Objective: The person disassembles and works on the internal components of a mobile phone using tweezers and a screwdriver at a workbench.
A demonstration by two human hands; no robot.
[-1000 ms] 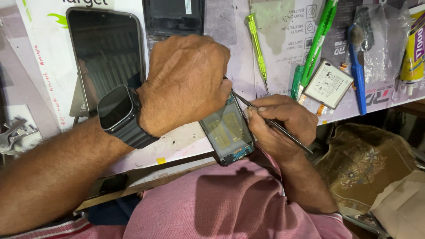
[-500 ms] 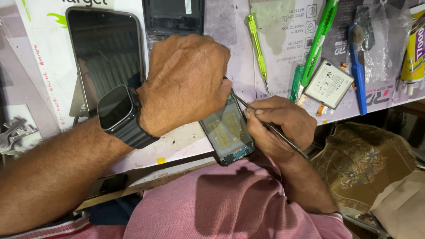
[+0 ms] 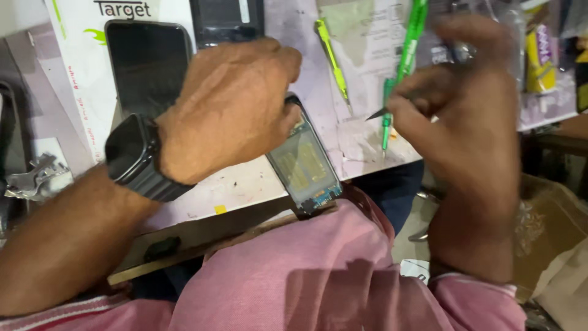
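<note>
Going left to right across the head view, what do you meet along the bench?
Metal keys → black wristwatch → left hand → opened phone → yellow-green pen → right hand holding a thin pointed tool → yellow tube.

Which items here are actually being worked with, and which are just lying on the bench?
In use:
left hand pressing down the opened phone
right hand holding a pointed tool

Lying about:
dark phone
green pens
yellow-green pen
metal parts
yellow packet
</note>
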